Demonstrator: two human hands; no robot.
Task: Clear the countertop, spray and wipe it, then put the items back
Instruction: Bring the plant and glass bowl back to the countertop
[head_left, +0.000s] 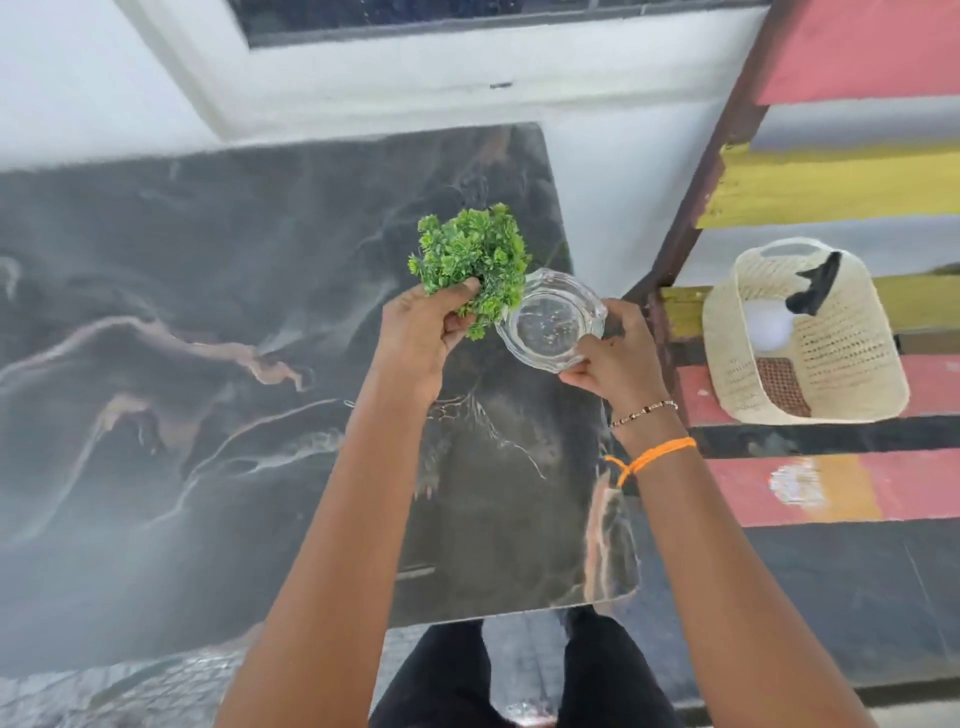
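Observation:
A dark marble countertop (208, 338) fills the left and middle of the head view. My left hand (421, 338) grips a bunch of green artificial foliage (475, 254) above the counter's right part. Just right of it, my right hand (615, 353) holds a clear glass dish (550, 322) by its near right rim. The foliage overlaps the dish's left edge. Both are held above the counter, near its right end.
A cream plastic basket (810, 374) stands on the painted stair steps (831, 192) to the right; it holds a white spray bottle with a black trigger (815, 286) and a brown cloth (782, 387). A white wall and window sill run behind the counter.

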